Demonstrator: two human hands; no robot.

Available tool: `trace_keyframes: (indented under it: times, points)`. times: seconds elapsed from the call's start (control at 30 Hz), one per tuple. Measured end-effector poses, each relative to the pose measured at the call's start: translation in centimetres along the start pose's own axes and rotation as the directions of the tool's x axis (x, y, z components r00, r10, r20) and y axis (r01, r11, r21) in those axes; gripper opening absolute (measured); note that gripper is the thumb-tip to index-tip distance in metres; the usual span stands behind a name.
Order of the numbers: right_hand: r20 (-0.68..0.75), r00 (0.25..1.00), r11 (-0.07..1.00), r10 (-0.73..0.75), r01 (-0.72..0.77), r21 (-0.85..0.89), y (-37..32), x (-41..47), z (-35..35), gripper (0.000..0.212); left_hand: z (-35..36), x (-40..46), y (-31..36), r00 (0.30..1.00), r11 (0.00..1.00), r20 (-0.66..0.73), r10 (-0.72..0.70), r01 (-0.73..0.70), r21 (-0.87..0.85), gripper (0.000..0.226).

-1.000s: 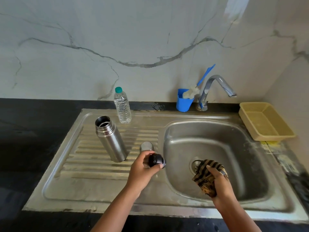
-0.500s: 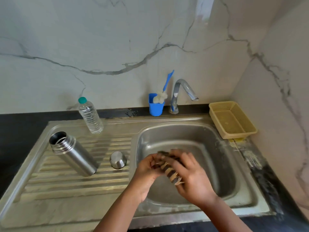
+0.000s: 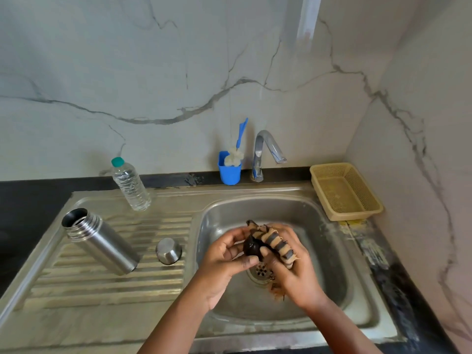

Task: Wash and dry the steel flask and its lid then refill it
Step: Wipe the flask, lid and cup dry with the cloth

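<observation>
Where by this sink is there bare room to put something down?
The near drainboard, in front of the steel flask and steel cap, is bare. The yellow basket looks empty. The basin is crowded by both hands, cloth and stopper.

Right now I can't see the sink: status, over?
Left hand grips black stopper; right hand rubs it with striped cloth. Flask open on drainboard. Nothing obstructing.

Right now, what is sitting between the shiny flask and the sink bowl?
The head view shows a small steel cup upside down on the ribbed drainboard, between the flask and the sink bowl.
</observation>
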State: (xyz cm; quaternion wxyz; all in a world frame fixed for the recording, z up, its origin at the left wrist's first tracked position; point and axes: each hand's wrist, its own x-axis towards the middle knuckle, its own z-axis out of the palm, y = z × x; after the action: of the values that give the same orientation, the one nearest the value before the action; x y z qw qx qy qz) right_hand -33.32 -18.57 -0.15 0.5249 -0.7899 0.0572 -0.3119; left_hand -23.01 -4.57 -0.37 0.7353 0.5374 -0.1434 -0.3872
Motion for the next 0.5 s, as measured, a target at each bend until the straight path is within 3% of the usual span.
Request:
trace_keyframes:
  times: [0.13,0.23,0.33,0.4,0.5]
  points:
    - [-0.059,0.997,0.997,-0.049,0.045,-0.064,-0.4,-0.4,0.5,0.043,0.9,0.1,0.5,0.994,0.971,-0.105,0.031,-0.055,-0.234,0.034]
    - [-0.03,0.995,0.982,-0.093,0.086,-0.171,-0.4,-0.9,0.8,0.054,1.4,0.0,0.5,0.994,0.953,-0.105,0.016,-0.047,-0.298,0.026]
    - [0.035,0.988,0.958,-0.15,0.154,-0.241,-0.7,-1.0,0.8,0.051,1.4,0.1,0.6,0.993,0.955,-0.117,0.018,-0.051,-0.292,0.022]
    - [0.023,0.985,0.968,-0.169,0.171,-0.181,-0.7,-0.7,0.8,0.045,1.2,0.2,0.7,0.991,0.958,-0.132,0.023,-0.06,-0.28,0.022]
    - [-0.102,0.995,0.998,-0.022,0.028,0.06,-0.5,-0.3,1.0,0.04,1.0,0.2,0.7,0.989,0.958,-0.142,0.039,-0.078,-0.276,0.027]
